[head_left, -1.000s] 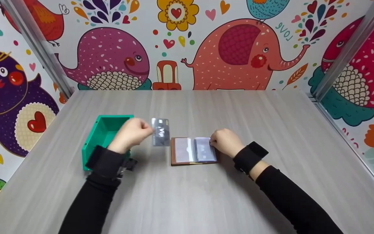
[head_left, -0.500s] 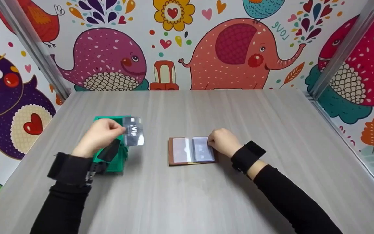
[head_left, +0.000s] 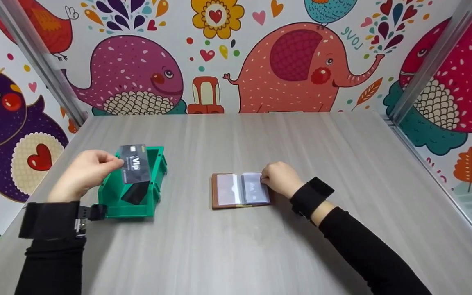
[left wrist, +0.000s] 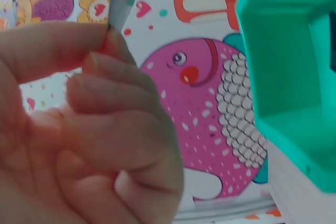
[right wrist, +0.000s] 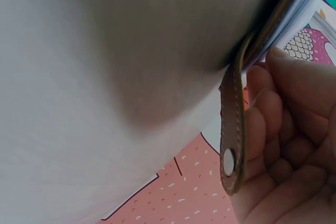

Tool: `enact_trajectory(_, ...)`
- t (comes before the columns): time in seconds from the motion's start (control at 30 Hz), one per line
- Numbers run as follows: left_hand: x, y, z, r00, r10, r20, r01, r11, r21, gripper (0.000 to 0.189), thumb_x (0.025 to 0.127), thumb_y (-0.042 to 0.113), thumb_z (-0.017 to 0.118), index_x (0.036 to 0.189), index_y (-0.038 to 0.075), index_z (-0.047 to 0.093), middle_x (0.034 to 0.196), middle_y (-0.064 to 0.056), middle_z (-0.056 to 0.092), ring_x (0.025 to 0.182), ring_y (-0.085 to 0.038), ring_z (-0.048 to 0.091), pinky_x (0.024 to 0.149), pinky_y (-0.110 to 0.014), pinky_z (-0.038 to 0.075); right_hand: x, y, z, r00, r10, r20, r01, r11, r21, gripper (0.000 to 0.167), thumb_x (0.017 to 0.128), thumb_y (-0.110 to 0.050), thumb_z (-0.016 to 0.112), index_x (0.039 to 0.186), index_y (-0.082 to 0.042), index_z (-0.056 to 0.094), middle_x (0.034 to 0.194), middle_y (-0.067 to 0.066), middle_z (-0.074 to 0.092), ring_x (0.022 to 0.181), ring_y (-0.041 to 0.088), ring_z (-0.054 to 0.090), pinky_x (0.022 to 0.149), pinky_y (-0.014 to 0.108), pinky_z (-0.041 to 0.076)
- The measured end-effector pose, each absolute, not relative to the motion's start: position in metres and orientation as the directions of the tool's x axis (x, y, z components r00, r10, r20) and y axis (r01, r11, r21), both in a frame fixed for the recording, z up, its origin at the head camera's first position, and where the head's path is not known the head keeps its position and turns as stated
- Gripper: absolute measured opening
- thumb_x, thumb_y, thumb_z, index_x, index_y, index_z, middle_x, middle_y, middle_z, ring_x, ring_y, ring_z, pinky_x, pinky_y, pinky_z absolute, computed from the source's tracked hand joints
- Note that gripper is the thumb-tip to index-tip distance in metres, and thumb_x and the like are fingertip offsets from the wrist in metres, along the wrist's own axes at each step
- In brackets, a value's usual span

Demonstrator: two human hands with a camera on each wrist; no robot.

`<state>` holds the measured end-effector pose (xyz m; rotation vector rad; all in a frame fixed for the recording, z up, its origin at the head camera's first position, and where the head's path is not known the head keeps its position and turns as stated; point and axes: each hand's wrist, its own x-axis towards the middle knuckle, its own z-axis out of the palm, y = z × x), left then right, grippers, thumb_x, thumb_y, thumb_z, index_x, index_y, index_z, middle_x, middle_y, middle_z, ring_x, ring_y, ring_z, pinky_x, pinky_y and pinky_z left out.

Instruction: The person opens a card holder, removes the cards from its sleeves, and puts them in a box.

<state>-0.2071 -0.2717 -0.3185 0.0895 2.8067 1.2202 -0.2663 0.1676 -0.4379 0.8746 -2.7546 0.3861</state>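
My left hand [head_left: 83, 171] pinches a dark grey bank-style card [head_left: 137, 164] marked "Vip" by its left edge, held up over the green plastic bin [head_left: 127, 212]. In the left wrist view the card [left wrist: 122, 1] shows nearly edge-on between thumb and fingers. A brown card holder [head_left: 215, 192] lies spread on the table, its clear sleeves [head_left: 255, 189] facing up. At its right edge, my right hand [head_left: 283, 179] grips the sleeves and cover with thumb and curled fingers. The right wrist view shows the holder's leather strap [right wrist: 232, 124] with a metal snap beside those fingers.
Inside the bin lies a flat black item [head_left: 136, 192]. The wood-grain table [head_left: 228, 250] runs back to a wall [head_left: 219, 57] printed with cartoon animals. Metal frame posts [head_left: 41, 65] stand at the corners.
My left hand has carried the card leftward, from beside the card holder to above the green bin. My right hand stays at the holder's right edge. The view has shifted slightly.
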Motion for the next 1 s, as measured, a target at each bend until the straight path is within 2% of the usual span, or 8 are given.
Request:
enact_trajectory(0.17, -0.209, -0.283, -0.322, -0.994, 0.061, -0.092, -0.022, 0.705, 0.709, 0.026, 0.100, 0.017, 0.056, 0.095, -0.008, 0.062, 0.061, 0.003, 0.037, 0.050, -0.011, 0.037, 0.046, -0.026, 0.031, -0.266, 0.167, -0.437, -0.801, -0.526, 0.286, -0.584, 0.792, -0.177, 0.006, 0.079, 0.000, 0.078, 0.076, -0.004, 0.075, 0.077, 0.008, 0.070, 0.071, 0.025, 0.067, 0.067, 0.040, 0.053)
enact_trajectory(0.37, -0.215, -0.288, -0.334, -0.993, 0.014, -0.121, -0.067, 0.764, 0.642, 0.026, 0.098, 0.018, 0.057, 0.086, -0.004, 0.061, 0.064, 0.000, 0.037, 0.057, -0.017, 0.038, 0.048, -0.029, 0.030, -0.265, 0.167, -0.437, -0.803, -0.524, 0.284, -0.580, 0.796, -0.170, 0.005, 0.079, 0.001, 0.077, 0.078, -0.003, 0.076, 0.079, 0.009, 0.070, 0.074, 0.026, 0.068, 0.069, 0.040, 0.054)
enact_trajectory(0.6, -0.221, -0.280, -0.343, -0.989, 0.016, -0.145, -0.073, 0.808, 0.584, 0.038, 0.098, 0.017, 0.055, 0.062, 0.012, 0.043, 0.059, 0.001, 0.030, 0.055, -0.017, 0.036, 0.052, -0.031, 0.030, -0.264, 0.167, -0.435, -0.807, -0.524, 0.272, -0.576, 0.800, -0.168, 0.005, 0.080, 0.001, 0.076, 0.078, -0.004, 0.077, 0.080, 0.010, 0.071, 0.074, 0.026, 0.068, 0.069, 0.040, 0.054)
enact_trajectory(0.73, -0.222, -0.275, -0.346, -0.988, 0.035, -0.150, -0.054, 0.835, 0.548, 0.042, 0.098, 0.017, 0.055, 0.060, 0.015, 0.038, 0.058, 0.003, 0.030, 0.053, -0.016, 0.036, 0.053, -0.031, 0.030, -0.265, 0.167, -0.436, -0.808, -0.522, 0.274, -0.575, 0.800, -0.170, 0.005, 0.079, 0.000, 0.077, 0.080, -0.004, 0.077, 0.080, 0.010, 0.071, 0.075, 0.027, 0.068, 0.070, 0.041, 0.054)
enact_trajectory(1.0, -0.223, -0.272, -0.349, -0.980, 0.050, -0.190, -0.057, 0.851, 0.522, 0.042, 0.099, 0.019, 0.055, 0.060, 0.016, 0.038, 0.058, 0.003, 0.033, 0.053, -0.015, 0.038, 0.053, -0.032, 0.032, -0.265, 0.167, -0.436, -0.805, -0.523, 0.281, -0.579, 0.796, -0.176, 0.004, 0.080, -0.003, 0.079, 0.080, 0.000, 0.076, 0.081, 0.010, 0.071, 0.075, 0.027, 0.069, 0.070, 0.040, 0.054)
